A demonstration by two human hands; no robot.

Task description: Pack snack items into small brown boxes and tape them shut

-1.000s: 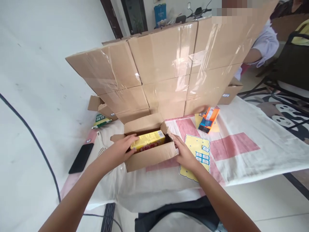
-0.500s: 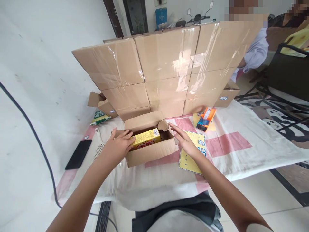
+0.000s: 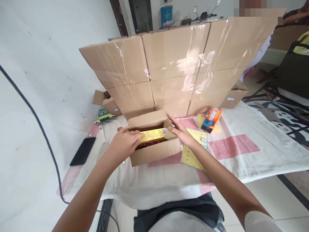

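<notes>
My left hand (image 3: 124,141) lies flat on the yellow packet (image 3: 152,136), fingers loosely spread and gripping nothing. The packet sits inside the small open carton (image 3: 154,151) on the tabletop (image 3: 241,151). My right hand (image 3: 184,135) has open fingers pressing the carton's right flap (image 3: 169,128). In my judgement, the packet should be seated level below the rim before any flap is folded.

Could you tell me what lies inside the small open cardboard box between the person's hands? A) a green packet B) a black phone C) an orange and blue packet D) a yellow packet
D: a yellow packet lies inside the open cardboard box, with the left hand resting on it.
</notes>
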